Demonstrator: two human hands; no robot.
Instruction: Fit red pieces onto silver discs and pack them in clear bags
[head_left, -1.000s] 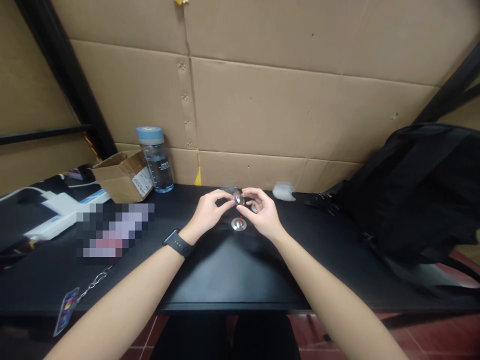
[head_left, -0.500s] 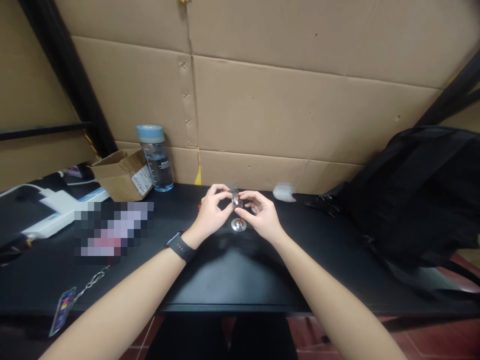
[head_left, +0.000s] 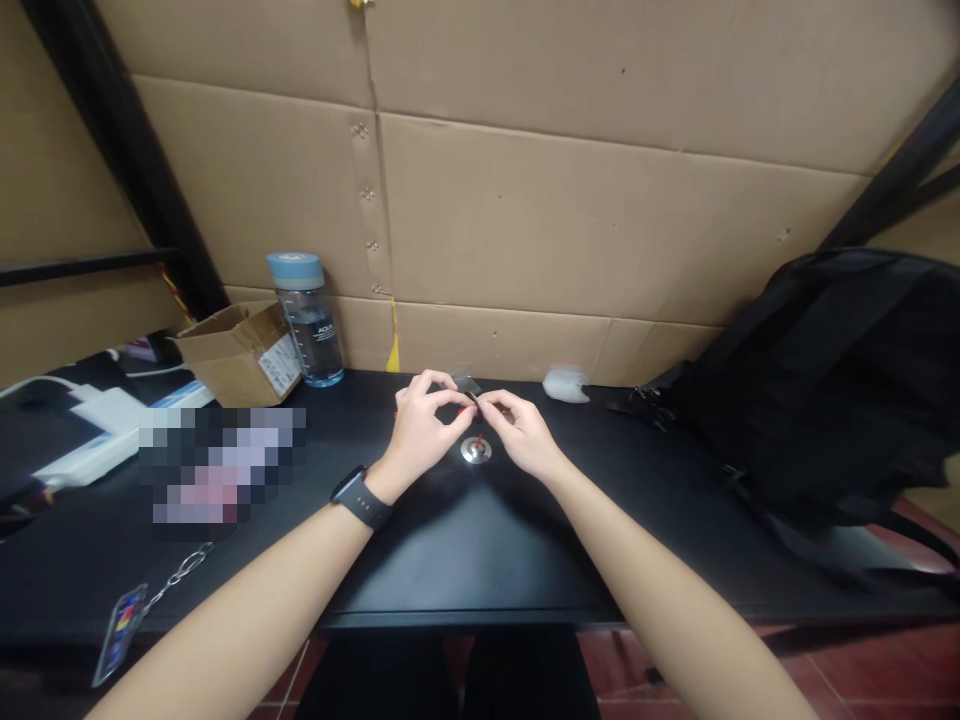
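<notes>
Both hands meet above the middle of a black table (head_left: 465, 560). My left hand (head_left: 421, 430), with a black watch on its wrist, and my right hand (head_left: 521, 432) pinch a small shiny metal part (head_left: 472, 396) between their fingertips. Just below them a round silver disc (head_left: 476, 450) with a short red piece on it lies flat on the table. The part is mostly hidden by my fingers.
A blue-capped water bottle (head_left: 307, 320) and an open cardboard box (head_left: 236, 352) stand at the back left. A black backpack (head_left: 840, 380) fills the right side. A white wad (head_left: 565, 384) lies near the cardboard wall (head_left: 570, 220). A keychain (head_left: 142, 605) rests at the front left edge.
My fingertips have closed tighter together over the small metal part, which shows less than before. The hands have sunk slightly toward the disc.
</notes>
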